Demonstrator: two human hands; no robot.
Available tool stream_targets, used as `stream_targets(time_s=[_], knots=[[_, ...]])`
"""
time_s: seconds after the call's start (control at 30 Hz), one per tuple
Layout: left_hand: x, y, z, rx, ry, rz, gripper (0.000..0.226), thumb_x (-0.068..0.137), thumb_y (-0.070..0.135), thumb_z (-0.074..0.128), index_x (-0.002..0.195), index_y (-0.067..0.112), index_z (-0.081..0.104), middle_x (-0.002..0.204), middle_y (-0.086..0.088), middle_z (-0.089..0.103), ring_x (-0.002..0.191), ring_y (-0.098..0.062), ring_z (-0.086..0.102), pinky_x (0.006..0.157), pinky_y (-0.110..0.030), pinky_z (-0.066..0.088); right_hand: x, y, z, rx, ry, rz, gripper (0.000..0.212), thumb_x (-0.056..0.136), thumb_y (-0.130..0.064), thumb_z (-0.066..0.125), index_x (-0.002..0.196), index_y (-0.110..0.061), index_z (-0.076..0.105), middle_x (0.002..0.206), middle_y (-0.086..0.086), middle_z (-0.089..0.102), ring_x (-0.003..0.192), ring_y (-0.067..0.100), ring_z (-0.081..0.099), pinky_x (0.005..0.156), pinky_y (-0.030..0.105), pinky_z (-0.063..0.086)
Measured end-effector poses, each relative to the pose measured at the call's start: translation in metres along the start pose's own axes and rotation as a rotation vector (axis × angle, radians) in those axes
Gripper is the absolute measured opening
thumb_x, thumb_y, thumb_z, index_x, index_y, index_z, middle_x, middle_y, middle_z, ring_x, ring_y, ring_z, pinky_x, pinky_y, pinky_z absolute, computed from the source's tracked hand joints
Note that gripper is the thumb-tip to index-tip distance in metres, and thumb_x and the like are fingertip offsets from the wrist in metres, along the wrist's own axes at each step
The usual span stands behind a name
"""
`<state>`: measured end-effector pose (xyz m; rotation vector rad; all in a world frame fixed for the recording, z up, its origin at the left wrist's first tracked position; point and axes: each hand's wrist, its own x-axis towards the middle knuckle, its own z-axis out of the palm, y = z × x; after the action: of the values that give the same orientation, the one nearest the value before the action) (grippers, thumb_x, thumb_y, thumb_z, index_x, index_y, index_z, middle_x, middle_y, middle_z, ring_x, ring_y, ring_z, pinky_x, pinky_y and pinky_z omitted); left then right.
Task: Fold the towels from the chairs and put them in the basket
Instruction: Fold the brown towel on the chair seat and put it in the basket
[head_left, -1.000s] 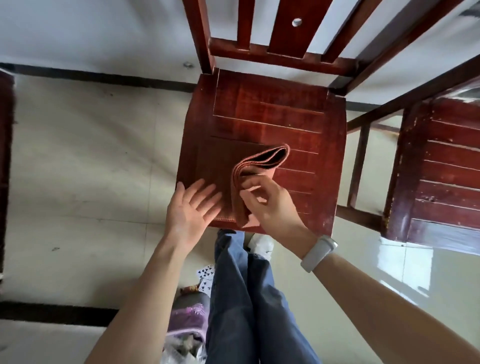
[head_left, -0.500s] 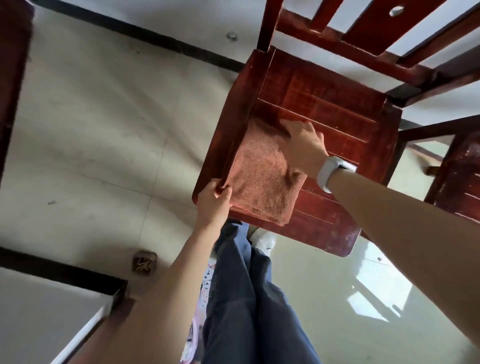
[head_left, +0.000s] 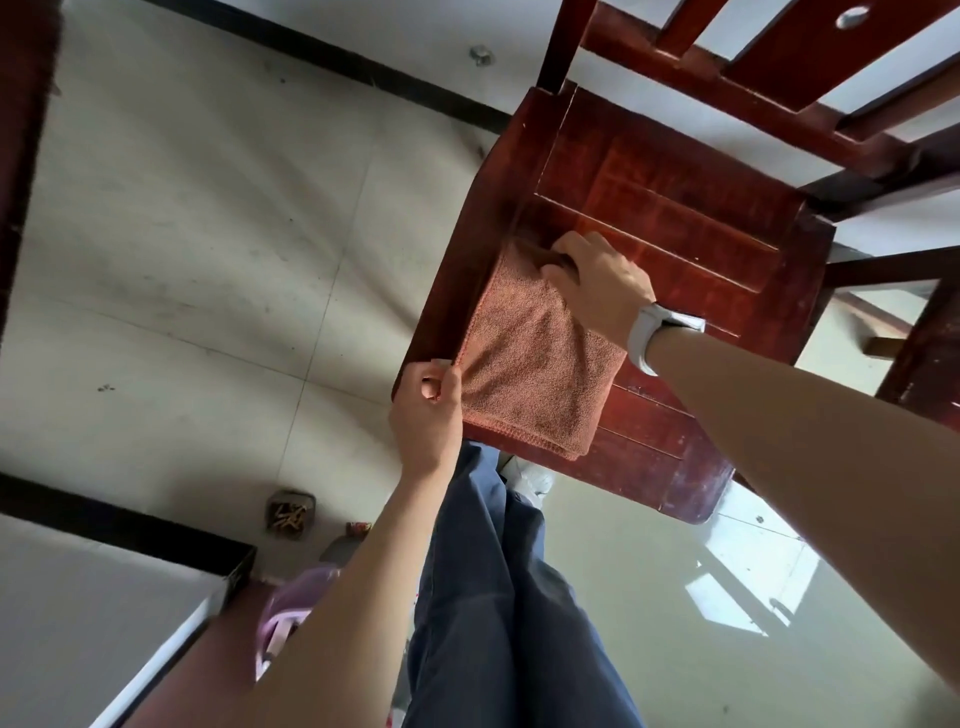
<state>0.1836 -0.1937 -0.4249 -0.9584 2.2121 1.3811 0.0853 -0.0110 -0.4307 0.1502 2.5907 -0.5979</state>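
**Terracotta towel lies folded flat, both hands taking it up at opposite corners**

Terracotta terry cloth (head_left: 535, 374) that stood up in a loop a second ago now lies as a flat folded square on the near left part of the red-brown wooden chair seat (head_left: 691, 228). The right hand (head_left: 597, 283), which pressed open-fingered on the cloth half a second back, now curls its fingers over the far corner and grips it. The left hand (head_left: 428, 402) pinches the near left corner at the seat's edge, much as it did half a second ago. By my reading, folding of this towel is finished and the lift toward the basket comes next; no basket can be identified with certainty, though something lilac (head_left: 291, 608) shows low down beside the person's blue trousers (head_left: 498, 597).

The seat is slatted, glossy and scuffed along its front edge, with the slatted chair back (head_left: 769, 57) beyond. Pale floor tiles (head_left: 208, 249) run to a dark skirting line, a second chair (head_left: 930, 353) stands at the right, and a small dark container (head_left: 291, 514) sits on the floor.
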Motion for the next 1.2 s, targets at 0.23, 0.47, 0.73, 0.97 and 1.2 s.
stream_targets(time_s=[0.23, 0.47, 0.73, 0.97, 1.2], knots=[[0.001, -0.008, -0.006, 0.134, 0.048, 0.013, 0.011, 0.092, 0.012, 0.048, 0.096, 0.002, 0.051, 0.084, -0.008, 0.058, 0.086, -0.033, 0.061, 0.071, -0.024, 0.043, -0.002, -0.008, 0.006, -0.048, 0.067, -0.036, 0.034, 0.092, -0.036, 0.046, 0.119, -0.017, 0.048, 0.118, 0.007, 0.053, 0.111, 0.028, 0.050, 0.095, 0.044, 0.033], [0.009, 0.020, -0.002, 0.717, 0.024, 0.758, 0.037, 0.082, 0.003, 0.050, 0.119, 0.003, 0.055, 0.121, -0.019, 0.056, 0.116, -0.036, 0.051, 0.091, -0.044, 0.043, -0.054, -0.010, 0.011, -0.249, 0.404, -0.288, 0.044, 0.074, 0.001, 0.050, 0.117, -0.006, 0.059, 0.116, 0.015, 0.061, 0.112, 0.033, 0.056, 0.104, 0.056, 0.030], [0.054, 0.006, 0.023, 1.125, -0.330, 1.037, 0.064, 0.090, 0.043, 0.038, 0.144, 0.013, 0.024, 0.153, -0.014, 0.018, 0.140, -0.034, 0.021, 0.110, -0.054, 0.024, -0.093, 0.043, 0.058, -0.646, 0.045, -0.332, 0.064, 0.089, -0.046, 0.033, 0.141, -0.008, 0.031, 0.147, 0.022, 0.030, 0.137, 0.035, 0.028, 0.112, 0.050, 0.021], [0.055, 0.005, 0.024, 1.165, -0.338, 1.009, 0.070, 0.089, 0.051, 0.032, 0.146, 0.014, 0.016, 0.154, -0.016, 0.013, 0.140, -0.041, 0.014, 0.112, -0.054, 0.017, -0.094, 0.043, 0.059, -0.576, 0.087, -0.333, 0.066, 0.087, -0.044, 0.038, 0.142, -0.010, 0.028, 0.149, 0.021, 0.026, 0.139, 0.035, 0.023, 0.113, 0.051, 0.017], [0.055, 0.041, 0.030, 1.221, -0.316, 1.227, 0.055, 0.092, 0.033, 0.035, 0.144, 0.015, 0.025, 0.153, -0.013, 0.022, 0.141, -0.031, 0.018, 0.112, -0.054, 0.016, -0.146, 0.025, 0.080, -0.564, 0.075, -0.521, 0.064, 0.079, -0.045, 0.053, 0.136, -0.016, 0.043, 0.145, 0.011, 0.038, 0.134, 0.028, 0.036, 0.109, 0.049, 0.028]])
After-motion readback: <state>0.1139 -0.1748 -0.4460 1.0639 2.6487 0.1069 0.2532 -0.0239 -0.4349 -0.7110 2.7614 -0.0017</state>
